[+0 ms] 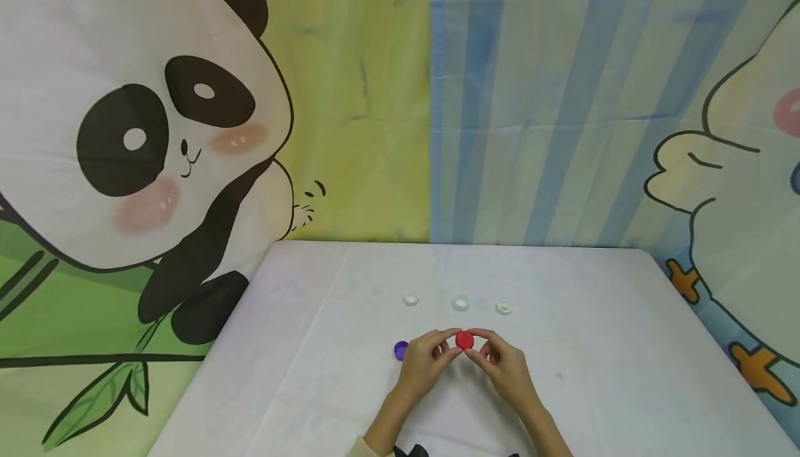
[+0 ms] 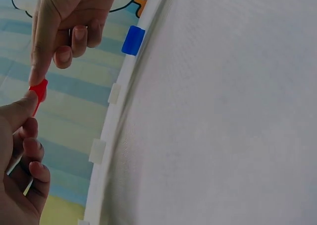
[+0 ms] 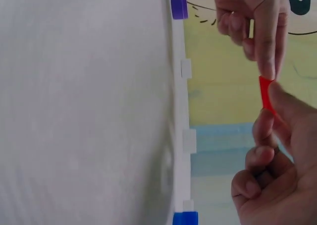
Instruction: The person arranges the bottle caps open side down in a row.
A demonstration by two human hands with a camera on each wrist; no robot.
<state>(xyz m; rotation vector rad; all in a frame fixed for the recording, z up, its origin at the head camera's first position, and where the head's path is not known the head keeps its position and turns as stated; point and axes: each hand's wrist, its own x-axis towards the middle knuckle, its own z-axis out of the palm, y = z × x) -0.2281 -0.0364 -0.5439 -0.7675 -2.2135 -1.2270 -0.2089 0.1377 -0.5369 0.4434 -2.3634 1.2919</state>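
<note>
Here, head view: we see left hand (image 1: 421, 367) and right hand (image 1: 507, 370) pinching a red disc (image 1: 464, 339) between them; purple disc (image 1: 400, 351) left of both, white discs (image 1: 460, 303) beyond. Left wrist: blue disc (image 2: 133, 40) near the right hand. Right wrist: we confirm both pinches.

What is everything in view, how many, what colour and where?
Table: one, white, lower middle.
Cartoon backdrop: one, multicoloured, behind table.
Panda: one, black-and-white, backdrop left.
Cartoon animal: one, pale, backdrop right.
Red cap: one, red, held above table.
Purple cap: one, purple, left of red cap.
Blue cap: one, blue, right of red cap.
White rings: three, whitish, row beyond red cap.
Dark shapes: two, black, bottom edge, unclear.
Sleeve: one, beige, bottom edge.
Left hand: one, bare, pinching red cap.
Right hand: one, bare, pinching red cap.
</note>
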